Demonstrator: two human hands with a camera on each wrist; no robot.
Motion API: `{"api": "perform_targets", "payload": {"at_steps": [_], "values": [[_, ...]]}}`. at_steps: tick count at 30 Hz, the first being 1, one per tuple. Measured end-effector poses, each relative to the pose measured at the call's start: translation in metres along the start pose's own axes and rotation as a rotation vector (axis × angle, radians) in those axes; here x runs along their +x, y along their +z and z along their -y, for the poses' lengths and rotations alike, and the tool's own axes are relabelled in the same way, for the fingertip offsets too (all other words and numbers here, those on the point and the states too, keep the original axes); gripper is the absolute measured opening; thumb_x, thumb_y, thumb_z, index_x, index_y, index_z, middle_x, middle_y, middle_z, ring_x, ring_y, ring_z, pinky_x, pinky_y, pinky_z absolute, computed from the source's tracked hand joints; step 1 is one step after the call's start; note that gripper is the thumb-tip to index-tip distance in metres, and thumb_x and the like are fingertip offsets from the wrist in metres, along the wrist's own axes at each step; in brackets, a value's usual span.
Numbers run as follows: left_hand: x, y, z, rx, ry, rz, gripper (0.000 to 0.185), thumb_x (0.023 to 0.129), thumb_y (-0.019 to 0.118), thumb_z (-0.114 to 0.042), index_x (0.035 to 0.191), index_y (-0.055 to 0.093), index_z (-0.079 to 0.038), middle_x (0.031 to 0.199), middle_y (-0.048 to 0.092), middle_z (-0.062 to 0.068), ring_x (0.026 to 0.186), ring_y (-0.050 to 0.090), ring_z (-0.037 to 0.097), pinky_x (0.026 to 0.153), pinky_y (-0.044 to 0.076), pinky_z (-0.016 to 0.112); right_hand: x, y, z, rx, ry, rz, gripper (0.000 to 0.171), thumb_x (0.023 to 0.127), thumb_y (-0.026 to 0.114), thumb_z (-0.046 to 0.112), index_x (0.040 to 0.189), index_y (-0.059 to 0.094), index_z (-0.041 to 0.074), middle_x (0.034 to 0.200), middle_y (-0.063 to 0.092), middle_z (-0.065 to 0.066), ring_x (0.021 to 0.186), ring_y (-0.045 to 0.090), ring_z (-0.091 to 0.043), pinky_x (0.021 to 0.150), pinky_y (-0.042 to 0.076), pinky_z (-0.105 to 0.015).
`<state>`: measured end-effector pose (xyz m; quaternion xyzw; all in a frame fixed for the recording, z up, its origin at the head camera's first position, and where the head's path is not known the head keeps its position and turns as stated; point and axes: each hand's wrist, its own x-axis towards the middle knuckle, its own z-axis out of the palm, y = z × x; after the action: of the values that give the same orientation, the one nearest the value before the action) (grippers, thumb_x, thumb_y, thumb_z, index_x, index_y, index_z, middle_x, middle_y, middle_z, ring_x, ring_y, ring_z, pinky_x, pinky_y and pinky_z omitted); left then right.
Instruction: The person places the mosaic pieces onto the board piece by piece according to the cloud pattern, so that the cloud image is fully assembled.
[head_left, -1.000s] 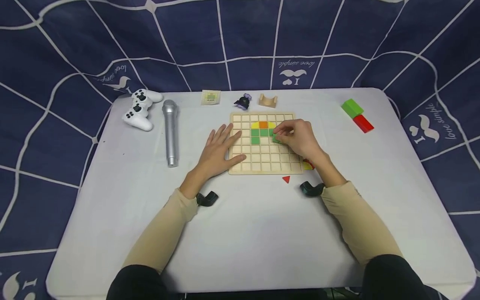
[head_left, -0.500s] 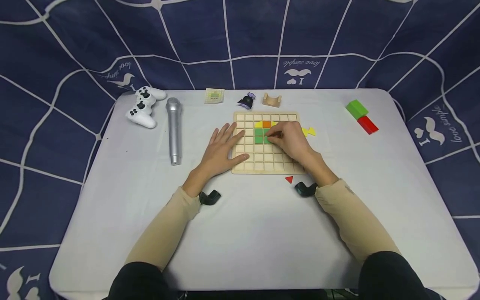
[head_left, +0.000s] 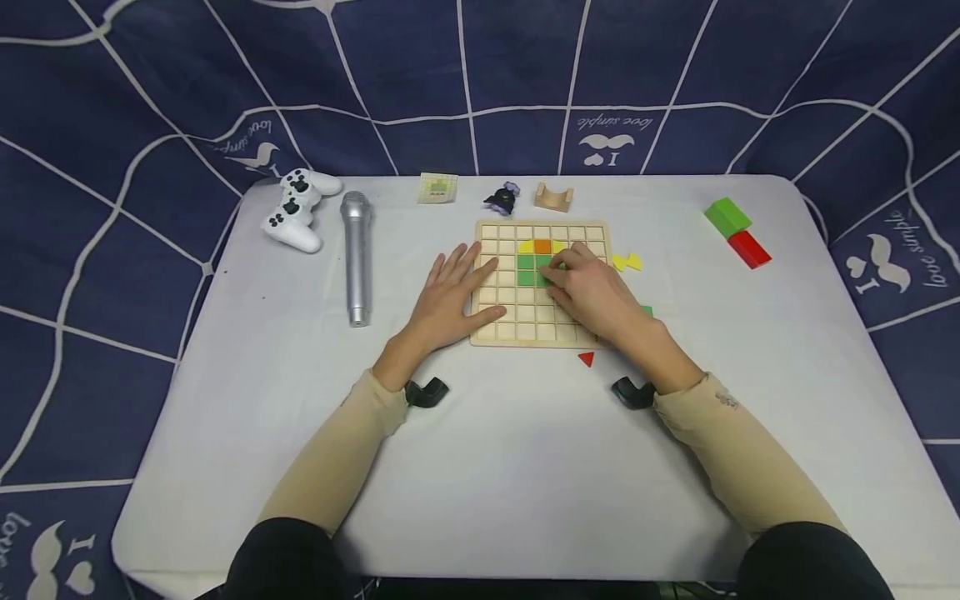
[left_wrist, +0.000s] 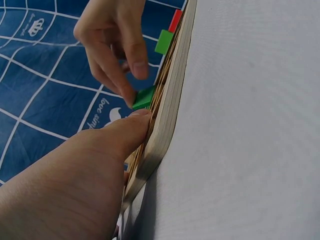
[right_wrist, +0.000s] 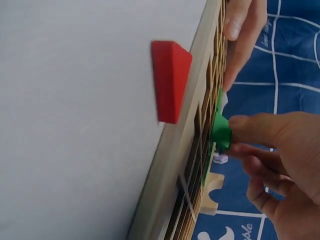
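A wooden grid board [head_left: 495,333] lies mid-table with yellow and orange tiles [head_left: 542,247] in its upper rows and green tiles [head_left: 527,269] below them. My right hand [head_left: 558,271] pinches a green tile [right_wrist: 220,130] between thumb and fingers, tilted on edge over the cells just right of the green tiles. The same green tile [left_wrist: 145,97] shows under my right fingers in the left wrist view. My left hand [head_left: 457,287] lies flat with straight fingers on the board's left edge, thumb [left_wrist: 120,135] against the rim.
Two yellow triangles [head_left: 627,262] and a green piece [head_left: 647,311] lie right of the board, a red triangle [head_left: 586,359] just below it. A microphone [head_left: 356,258] and white controller [head_left: 298,208] sit left. A card [head_left: 438,188], dark figure [head_left: 502,198] and wooden arch [head_left: 554,197] are behind; green [head_left: 727,215] and red blocks [head_left: 749,248] far right.
My right hand has carried the green tile a little left across the board, up against the green tiles. The left hand has stayed on the board's edge.
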<state>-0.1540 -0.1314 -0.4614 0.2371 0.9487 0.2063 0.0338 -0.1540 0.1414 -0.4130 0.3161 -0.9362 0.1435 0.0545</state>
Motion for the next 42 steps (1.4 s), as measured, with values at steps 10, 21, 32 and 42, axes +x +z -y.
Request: {"api": "perform_targets", "payload": {"at_steps": [10,21,32,42], "values": [[0.001,0.001,0.001,0.002,-0.001,-0.004,0.084,0.099,0.058,-0.066,0.168,0.031,-0.025,0.179,0.01,0.007,0.166,0.002,0.028,0.134,-0.004,0.05,-0.015,0.006,0.001,0.022,-0.041,0.013,0.03,0.101,0.071,0.014,0.122,0.075,-0.006,0.123,0.072,-0.017,0.114,0.059,-0.032,0.097,0.056,-0.047],[0.001,0.004,0.004,-0.015,0.015,-0.013,0.084,0.099,0.058,-0.067,0.167,0.032,-0.025,0.179,0.009,0.005,0.166,0.001,0.027,0.134,-0.006,0.048,-0.036,-0.015,-0.013,0.154,0.051,-0.022,0.023,0.098,0.077,0.015,0.114,0.08,0.0,0.117,0.076,-0.013,0.113,0.063,-0.03,0.1,0.055,-0.047],[0.001,0.003,0.003,-0.02,0.02,-0.013,0.084,0.099,0.059,-0.066,0.167,0.032,-0.025,0.179,0.009,0.007,0.166,0.002,0.028,0.134,-0.005,0.05,-0.087,-0.048,-0.06,0.257,0.325,-0.008,0.028,0.093,0.08,0.005,0.12,0.079,0.006,0.11,0.077,-0.012,0.099,0.069,-0.031,0.093,0.058,-0.052],[0.0,0.003,0.003,-0.021,0.017,-0.012,0.085,0.099,0.06,-0.065,0.167,0.032,-0.024,0.179,0.009,0.007,0.166,0.002,0.029,0.134,-0.006,0.048,-0.112,-0.044,-0.075,0.278,0.386,0.068,0.036,0.084,0.088,0.004,0.119,0.08,0.009,0.107,0.077,-0.007,0.094,0.066,-0.022,0.09,0.058,-0.038]]}}
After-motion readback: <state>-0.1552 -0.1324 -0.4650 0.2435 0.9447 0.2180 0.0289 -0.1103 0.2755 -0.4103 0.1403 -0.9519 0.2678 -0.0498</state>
